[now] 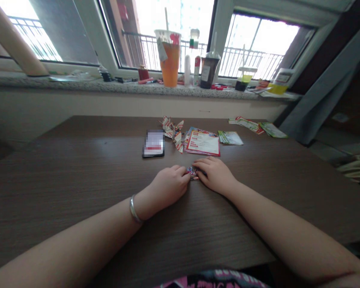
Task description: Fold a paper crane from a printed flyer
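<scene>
- While the left hand point(171, 184) and the right hand point(218, 174) come close together on the surface point(78, 188), a small patterned piece point(192, 173) lies between them, nearer the person than the cards point(204, 144).
- The left hand's fingers are drawn in narrow and seem to pinch the piece's left edge.
- The right hand's fingers are bent and slightly parted at the piece's right side; from here I cannot tell whether they grip it.
- To my eye, the step in hand is folding or smoothing the piece. The next move calls for one hand steadying it and the other pressing lightly, since something so small could slip.
- Striped folded papers point(178, 142) lie just left of the cards.
- On the sill point(123, 88), a tall cup point(169, 52) holds orange drink point(170, 71); a dark cup point(209, 72) stands near it, contents unclear.
- Further right, a bottle point(279, 85) has yellow liquid low inside.
</scene>
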`<action>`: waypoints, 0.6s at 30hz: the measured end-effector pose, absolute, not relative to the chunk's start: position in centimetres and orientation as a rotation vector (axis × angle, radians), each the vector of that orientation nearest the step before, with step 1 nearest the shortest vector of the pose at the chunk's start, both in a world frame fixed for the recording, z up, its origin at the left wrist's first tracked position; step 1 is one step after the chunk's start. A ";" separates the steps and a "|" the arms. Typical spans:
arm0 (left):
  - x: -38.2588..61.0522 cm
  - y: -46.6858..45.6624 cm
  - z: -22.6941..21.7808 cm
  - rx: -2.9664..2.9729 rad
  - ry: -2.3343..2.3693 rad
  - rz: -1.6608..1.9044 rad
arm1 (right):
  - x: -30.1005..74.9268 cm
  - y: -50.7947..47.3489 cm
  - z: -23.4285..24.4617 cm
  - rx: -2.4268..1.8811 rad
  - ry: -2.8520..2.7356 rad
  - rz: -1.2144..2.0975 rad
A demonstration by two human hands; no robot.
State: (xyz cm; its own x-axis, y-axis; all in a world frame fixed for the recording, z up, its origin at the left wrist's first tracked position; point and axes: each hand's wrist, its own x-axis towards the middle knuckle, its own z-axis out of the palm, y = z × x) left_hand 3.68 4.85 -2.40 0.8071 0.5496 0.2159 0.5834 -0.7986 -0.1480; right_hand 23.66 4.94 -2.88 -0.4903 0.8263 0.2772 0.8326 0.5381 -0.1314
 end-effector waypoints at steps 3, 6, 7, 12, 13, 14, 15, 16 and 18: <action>3.7 4.9 -2.4 -2.779 -0.887 -0.250 | 23.5 5.2 -3.3 -1.370 -2.476 0.006; 3.7 4.8 -2.5 -2.787 -0.905 -0.246 | 23.6 5.5 -3.5 -1.437 -2.435 0.013; 3.7 4.8 -2.5 -2.792 -0.906 -0.244 | 23.7 5.5 -3.5 -1.471 -2.414 0.008; 3.7 5.0 -2.6 -2.816 -0.921 -0.255 | 23.9 5.8 -3.8 -1.563 -2.356 -0.014; 3.6 5.1 -2.6 -2.822 -0.925 -0.260 | 23.9 5.9 -3.9 -1.566 -2.352 -0.011; 3.6 5.2 -2.6 -2.826 -0.929 -0.265 | 24.0 6.0 -4.0 -1.566 -2.349 -0.005; 3.6 5.3 -2.6 -2.828 -0.933 -0.270 | 24.0 6.1 -4.1 -1.565 -2.344 0.002; 3.6 5.4 -2.7 -2.828 -0.939 -0.274 | 24.1 6.2 -4.2 -1.564 -2.337 0.012; 3.6 5.5 -2.6 -2.825 -0.953 -0.280 | 24.3 6.3 -4.2 -1.543 -2.323 0.038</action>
State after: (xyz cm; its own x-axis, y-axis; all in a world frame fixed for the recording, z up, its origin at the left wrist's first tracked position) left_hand 3.60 5.47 -2.63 0.7812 0.5834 0.2222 0.6108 -0.7879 -0.0788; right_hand 24.26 6.33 -4.22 -0.3452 0.8980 0.2728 0.8885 0.4063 -0.2133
